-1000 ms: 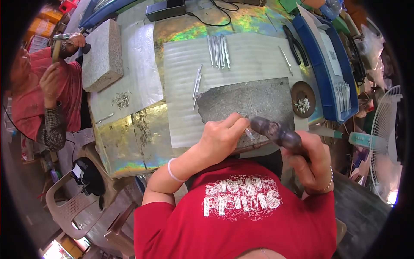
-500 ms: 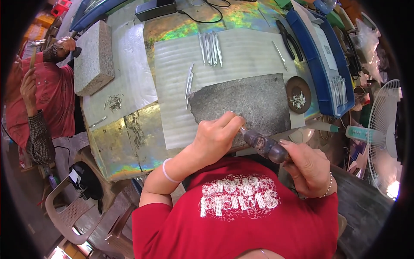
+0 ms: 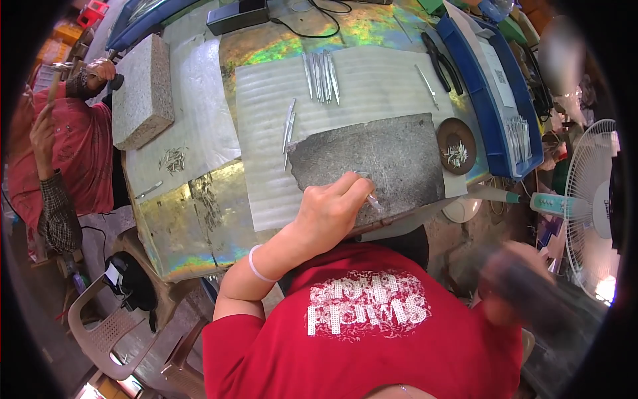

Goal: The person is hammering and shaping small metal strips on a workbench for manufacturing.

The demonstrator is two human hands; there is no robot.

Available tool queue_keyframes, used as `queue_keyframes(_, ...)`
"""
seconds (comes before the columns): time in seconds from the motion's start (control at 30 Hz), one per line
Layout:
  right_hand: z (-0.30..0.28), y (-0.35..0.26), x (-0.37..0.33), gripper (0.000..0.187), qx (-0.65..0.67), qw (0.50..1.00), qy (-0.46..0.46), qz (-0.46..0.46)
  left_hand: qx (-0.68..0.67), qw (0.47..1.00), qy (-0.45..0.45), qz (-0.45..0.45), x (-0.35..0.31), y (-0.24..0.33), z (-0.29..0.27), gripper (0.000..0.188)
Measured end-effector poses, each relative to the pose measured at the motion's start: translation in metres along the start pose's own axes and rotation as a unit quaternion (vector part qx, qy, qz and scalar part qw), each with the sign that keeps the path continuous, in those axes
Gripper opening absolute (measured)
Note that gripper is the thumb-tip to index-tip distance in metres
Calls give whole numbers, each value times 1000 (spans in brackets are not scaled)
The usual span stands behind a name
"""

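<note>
Silvery metal piece [image 3: 375, 203] sits pinched in the left hand [image 3: 331, 207] near the close edge of the dark stone slab [image 3: 372, 146]; I see the right hand [image 3: 500, 307] gripping a motion-blurred dark hammer [image 3: 531, 282].

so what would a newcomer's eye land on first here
Probably the red shirt with white print, filling the bottom middle. Next, perhaps the dark tool, a blur in the right hand at lower right, while the left hand pinches a small shiny piece at the grey slab. Rainbow patches on the table also stand out near the top.
</note>
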State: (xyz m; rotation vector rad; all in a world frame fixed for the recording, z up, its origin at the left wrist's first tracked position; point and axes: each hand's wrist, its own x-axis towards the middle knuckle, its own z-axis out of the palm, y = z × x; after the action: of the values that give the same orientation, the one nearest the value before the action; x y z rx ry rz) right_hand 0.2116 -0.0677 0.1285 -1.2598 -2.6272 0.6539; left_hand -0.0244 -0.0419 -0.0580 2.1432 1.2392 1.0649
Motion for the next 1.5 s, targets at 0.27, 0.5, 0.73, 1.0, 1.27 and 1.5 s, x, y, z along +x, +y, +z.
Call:
queue_keyframes(0.27, 26, 22, 30, 56, 4, 995, 1, -100, 16, 1000, 21, 12, -1, 0, 1, 19)
queue_keyframes(0.5, 18, 17, 29, 42, 58, 995, 69, -49, -7, 1000, 28, 4, 2, 3, 1, 21)
queue_keyframes(0.73, 29, 22, 41, 47, 22, 991, 6, -133, -5, 1000, -2, -7, 3, 3, -1, 25)
queue_keyframes(1.0, 47, 40, 41, 43, 47, 989, 140, -17, -182, 980, 13, -82, 5, 6, -12, 12)
queue_keyframes(1.27, 120, 98, 67, 48, -59, 988, 131, 50, -668, 676, 92, -298, 15, 15, -49, 19)
queue_keyframes(1.5, 103, 108, 86, 39, -16, 996, 87, 25, -651, 689, 91, -306, 21, 4, -45, 17)
